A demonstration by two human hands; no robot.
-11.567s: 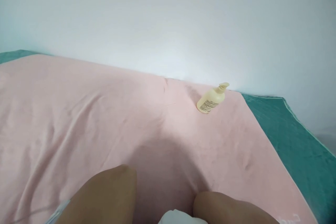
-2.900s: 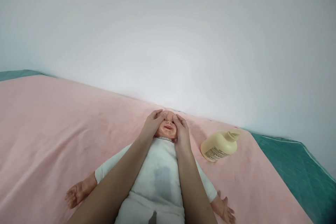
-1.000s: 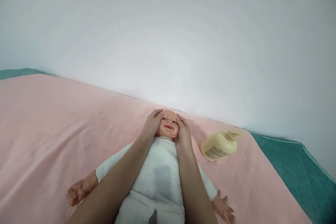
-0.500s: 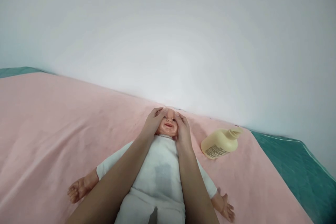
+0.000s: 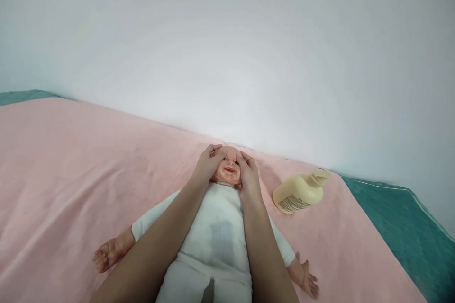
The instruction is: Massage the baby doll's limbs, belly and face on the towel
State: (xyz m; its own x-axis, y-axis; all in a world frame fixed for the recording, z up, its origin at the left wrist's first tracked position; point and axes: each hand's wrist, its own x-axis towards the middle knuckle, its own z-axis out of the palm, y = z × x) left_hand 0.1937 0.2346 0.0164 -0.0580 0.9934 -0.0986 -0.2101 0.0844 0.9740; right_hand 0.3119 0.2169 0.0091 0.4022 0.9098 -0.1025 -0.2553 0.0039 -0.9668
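A baby doll (image 5: 222, 227) with a white cloth body lies on its back, its arms spread to both sides. My left hand (image 5: 210, 163) cups the left side of the doll's head (image 5: 228, 170), its thumb on the brow near the eye. On the other side of the head rests my right hand (image 5: 248, 170), thumb also at the brow and fingers curved round the side. The doll's mouth and nose show between the hands. My forearms pass over the doll's upper arms.
A pale yellow pump bottle (image 5: 298, 193) stands to the right of the doll. Beneath lies a pink cloth (image 5: 88, 165) with folds at the left. Green fabric (image 5: 401, 232) shows at the right. A white wall (image 5: 227, 57) rises behind.
Both thumbs have shifted slightly on the doll's brow, lower and nearer the eyes. The hands stay on the head, and the whole view has moved very little.
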